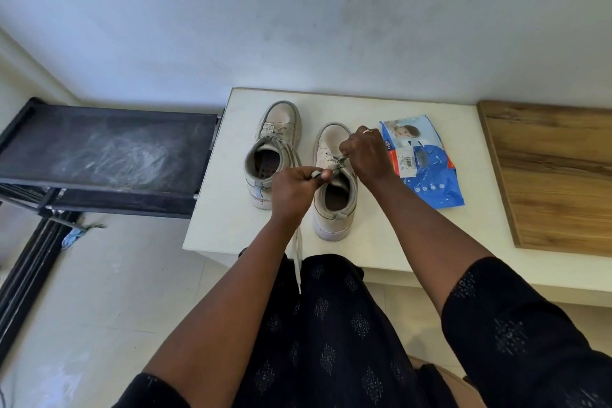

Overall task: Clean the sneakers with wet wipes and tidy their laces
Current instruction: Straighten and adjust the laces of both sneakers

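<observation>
We see two pale high-top sneakers standing side by side on a white table (228, 228), toes pointing away towards the far wall (298, 10) and heel openings towards us. The right sneaker (334, 209) sits nearer than the left sneaker (276, 129). Both hands work over the right sneaker's lacing (335, 163). The left hand (293, 190) is clenched, its thumb and fingers pinching a strand of lace just above the shoe's collar. The right hand (366, 156) is also curled, pinching a loop of the same lacing over the tongue; a ring shows on one of its fingers. A loose lace end (297, 262) emerges below the left hand, crosses the near table edge and hangs in front of the person's dark patterned garment (331, 341); we cannot tell which shoe it belongs to. Just to the right of the right sneaker, partly behind the right hand, a blue wet-wipe pack (430, 182) lies flat on the table. Farther right, a wood-grain board (556, 175) rests on the table surface. To the left of the table stands a black rack (109, 149) whose top shelf is smeared with pale dust. Pale floor tiles (99, 308) fill the near left.
</observation>
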Demonstrator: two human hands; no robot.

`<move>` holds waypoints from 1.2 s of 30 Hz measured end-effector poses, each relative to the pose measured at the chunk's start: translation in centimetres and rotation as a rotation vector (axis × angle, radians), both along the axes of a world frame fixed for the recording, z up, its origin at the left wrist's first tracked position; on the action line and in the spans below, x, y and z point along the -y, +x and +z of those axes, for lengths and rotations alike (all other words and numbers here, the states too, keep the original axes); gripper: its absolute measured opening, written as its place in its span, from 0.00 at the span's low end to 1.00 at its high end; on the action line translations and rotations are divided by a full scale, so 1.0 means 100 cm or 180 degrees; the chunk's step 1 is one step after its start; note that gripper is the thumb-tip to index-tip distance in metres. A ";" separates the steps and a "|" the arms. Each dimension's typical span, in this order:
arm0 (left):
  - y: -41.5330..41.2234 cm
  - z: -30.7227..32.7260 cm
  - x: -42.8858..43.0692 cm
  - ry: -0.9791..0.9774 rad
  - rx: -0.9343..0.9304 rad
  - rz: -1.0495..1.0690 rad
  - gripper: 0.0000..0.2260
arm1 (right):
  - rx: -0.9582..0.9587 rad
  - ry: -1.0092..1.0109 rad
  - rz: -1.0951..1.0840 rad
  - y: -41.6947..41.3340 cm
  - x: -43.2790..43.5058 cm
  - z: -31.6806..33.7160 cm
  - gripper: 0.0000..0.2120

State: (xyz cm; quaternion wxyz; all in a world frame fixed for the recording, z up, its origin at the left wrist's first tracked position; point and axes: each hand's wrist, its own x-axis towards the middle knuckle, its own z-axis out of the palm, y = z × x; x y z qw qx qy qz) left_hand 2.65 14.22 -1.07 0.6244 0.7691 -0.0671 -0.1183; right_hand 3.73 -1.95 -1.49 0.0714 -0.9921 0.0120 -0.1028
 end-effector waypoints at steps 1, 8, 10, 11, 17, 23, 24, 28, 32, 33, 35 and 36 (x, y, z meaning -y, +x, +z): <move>0.000 -0.001 0.000 -0.0007 -0.0011 -0.0019 0.06 | -0.0027 -0.0009 -0.0055 0.000 0.000 -0.001 0.10; 0.001 -0.003 -0.006 -0.0376 -0.0376 -0.0208 0.03 | -0.0112 0.0568 -0.0685 -0.003 -0.006 -0.007 0.09; 0.002 -0.006 -0.009 -0.0554 -0.0652 -0.0267 0.05 | -0.0129 0.1124 -0.1060 -0.007 -0.004 -0.008 0.10; 0.001 -0.008 -0.009 -0.0638 -0.0803 -0.0252 0.05 | -0.0071 0.1426 -0.1230 -0.009 -0.003 -0.007 0.11; -0.010 -0.021 0.003 -0.1098 -0.1197 0.0015 0.10 | 0.0399 0.2878 -0.1775 -0.030 -0.019 0.002 0.12; -0.007 -0.014 0.027 -0.1179 -0.1387 -0.0091 0.09 | 0.0564 0.2807 -0.1951 -0.034 -0.020 0.002 0.11; -0.006 -0.012 0.030 -0.1170 -0.1382 -0.0118 0.10 | 0.0569 0.2730 -0.1972 -0.034 -0.019 0.002 0.11; 0.000 -0.002 0.033 -0.0966 -0.1393 -0.0323 0.12 | 0.0670 0.2303 -0.2035 -0.029 -0.020 0.005 0.12; 0.017 0.011 0.014 -0.0177 -0.0256 -0.0310 0.12 | 0.1055 0.1991 -0.1795 -0.028 -0.030 0.009 0.13; 0.023 0.014 0.007 -0.0056 0.0020 -0.0165 0.13 | 0.1217 0.1846 -0.1643 -0.027 -0.033 0.010 0.13; 0.038 0.022 -0.008 0.0248 0.0312 0.0260 0.12 | 0.1379 0.1498 -0.1246 -0.024 -0.043 0.010 0.12; 0.048 0.025 -0.016 0.0465 0.0405 0.0433 0.12 | 0.1388 0.1342 -0.1057 -0.023 -0.050 0.009 0.12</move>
